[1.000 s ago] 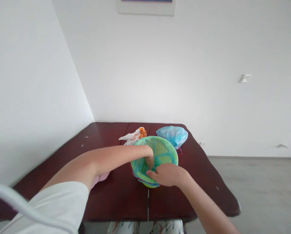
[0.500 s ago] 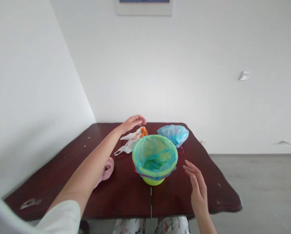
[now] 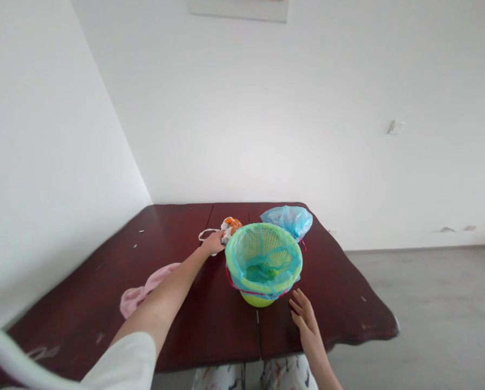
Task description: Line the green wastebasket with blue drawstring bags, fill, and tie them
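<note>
My left hand is closed on a crumpled white and orange plastic bag, left of and behind the basket; its fingertips are partly hidden. In the middle of the table stands a light green mesh basket, upright. A translucent blue plastic bag lines it and folds over its rim, with a red strip round the outside. My right hand hovers by the basket's near right side, fingers apart and holding nothing.
Behind the basket lies a bunched blue plastic bag with a red tie. A pink cloth rests on the dark wooden table, partly under my left forearm. Small white scraps lie at the left. A white wall rises behind.
My left hand has come down from above the white and orange bag and taken hold of it, bunching it. My right hand has moved nearer the table's front edge.
</note>
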Demonstrator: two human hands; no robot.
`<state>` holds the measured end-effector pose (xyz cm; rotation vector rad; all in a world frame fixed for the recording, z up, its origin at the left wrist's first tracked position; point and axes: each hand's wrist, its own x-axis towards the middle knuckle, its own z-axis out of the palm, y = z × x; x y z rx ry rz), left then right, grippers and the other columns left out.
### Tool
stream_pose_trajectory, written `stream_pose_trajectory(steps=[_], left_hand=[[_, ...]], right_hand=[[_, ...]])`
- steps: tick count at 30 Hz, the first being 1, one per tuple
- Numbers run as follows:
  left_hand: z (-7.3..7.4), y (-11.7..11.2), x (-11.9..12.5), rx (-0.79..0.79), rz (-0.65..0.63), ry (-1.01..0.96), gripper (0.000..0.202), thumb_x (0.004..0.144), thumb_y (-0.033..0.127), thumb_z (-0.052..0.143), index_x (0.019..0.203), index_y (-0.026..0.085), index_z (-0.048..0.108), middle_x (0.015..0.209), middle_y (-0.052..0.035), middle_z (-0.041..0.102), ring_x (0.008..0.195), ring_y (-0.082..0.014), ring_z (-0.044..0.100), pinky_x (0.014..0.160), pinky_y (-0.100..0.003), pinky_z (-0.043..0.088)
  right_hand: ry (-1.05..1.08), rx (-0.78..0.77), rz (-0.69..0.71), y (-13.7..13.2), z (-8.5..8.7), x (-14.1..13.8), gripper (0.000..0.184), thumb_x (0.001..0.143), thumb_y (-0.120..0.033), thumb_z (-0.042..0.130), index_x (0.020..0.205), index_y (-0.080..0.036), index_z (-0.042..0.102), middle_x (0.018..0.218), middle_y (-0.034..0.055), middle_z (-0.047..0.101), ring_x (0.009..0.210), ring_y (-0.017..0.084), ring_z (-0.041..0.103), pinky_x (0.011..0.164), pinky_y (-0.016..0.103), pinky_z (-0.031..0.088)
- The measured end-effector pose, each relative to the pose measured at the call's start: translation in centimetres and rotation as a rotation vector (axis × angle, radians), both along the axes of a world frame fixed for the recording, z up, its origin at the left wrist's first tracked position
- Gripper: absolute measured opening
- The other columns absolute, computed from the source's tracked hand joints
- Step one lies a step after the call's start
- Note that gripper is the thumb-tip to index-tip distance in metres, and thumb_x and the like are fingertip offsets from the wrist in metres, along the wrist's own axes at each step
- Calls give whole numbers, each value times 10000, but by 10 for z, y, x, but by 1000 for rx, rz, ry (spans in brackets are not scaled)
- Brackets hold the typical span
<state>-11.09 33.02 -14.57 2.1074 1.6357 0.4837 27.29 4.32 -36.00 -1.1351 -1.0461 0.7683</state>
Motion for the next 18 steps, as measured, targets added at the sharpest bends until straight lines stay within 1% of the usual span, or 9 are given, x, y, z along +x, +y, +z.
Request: stream_pose_trajectory(steps=[2, 5, 7, 10, 11, 13, 14, 16, 18], left_hand=[[4, -7, -7, -17, 89, -45, 439, 1129, 489, 835, 1457, 204, 770, 1473, -129, 777, 1321, -322, 778, 1146, -549, 670], [20, -18, -19, 0, 228, -160, 429, 1116, 525, 832, 1358, 172, 801, 1357, -123, 828, 1243, -317, 810, 1103, -522, 671], [35, -27, -30, 46, 313, -267, 416, 1085, 541, 825, 1262, 164, 832, 1286, -151, 865, 1261, -366, 818, 1077, -488, 649], [64, -47, -44, 149, 410, -456, 400, 992, 548, 821, 1158, 185, 850, 1206, -189, 892, 1327, -456, 802, 1048, -456, 615], [75, -54, -47, 192, 422, -531, 410, 966, 555, 813, 1160, 195, 847, 1208, -185, 894, 1335, -456, 799, 1051, -447, 612], [100, -69, -48, 289, 409, -701, 461, 923, 579, 791, 1191, 206, 833, 1249, -158, 892, 1319, -415, 808, 1048, -413, 620], [113, -76, -46, 337, 389, -790, 494, 902, 595, 784, 1206, 207, 825, 1269, -142, 888, 1295, -385, 815, 1032, -388, 628], [140, -90, -36, 414, 339, -957, 538, 850, 620, 800, 1189, 202, 813, 1229, -112, 883, 1180, -331, 830, 946, -345, 645], [165, -102, -21, 454, 284, -1095, 525, 795, 603, 854, 1122, 195, 808, 1086, -78, 866, 998, -284, 819, 823, -317, 637]], right_hand=[[-68, 23, 3, 10, 1, 2, 685, 1119, -512, 691, 1788, -447, 555, 1767, 185, 668, 1478, 408, 797, 1168, 689, 665], [-140, 67, 55, 33, 15, 0, 757, 1111, -445, 656, 1842, -456, 461, 1789, 150, 645, 1516, 354, 771, 1142, 629, 685], [-102, 51, 101, 49, 29, -7, 798, 1038, -443, 710, 1813, -418, 519, 1735, 137, 693, 1525, 352, 753, 1172, 623, 666], [26, -59, 180, 66, 51, -23, 788, 901, -448, 821, 1672, -350, 692, 1631, 136, 771, 1554, 387, 709, 1298, 648, 567], [53, -89, 212, 70, 57, -28, 765, 876, -443, 841, 1625, -338, 729, 1610, 135, 784, 1558, 395, 701, 1322, 652, 542], [61, -90, 251, 75, 70, -30, 717, 864, -451, 855, 1563, -326, 757, 1555, 137, 811, 1507, 401, 727, 1303, 663, 554], [44, -66, 238, 77, 79, -28, 695, 872, -465, 855, 1544, -319, 755, 1517, 142, 822, 1451, 400, 755, 1265, 671, 581], [-10, 19, 110, 81, 106, -18, 639, 931, -512, 830, 1523, -293, 730, 1454, 163, 821, 1318, 391, 804, 1171, 686, 636], [-84, 149, -99, 84, 149, -8, 588, 1033, -539, 763, 1547, -263, 682, 1477, 195, 775, 1266, 377, 815, 1123, 693, 659]])
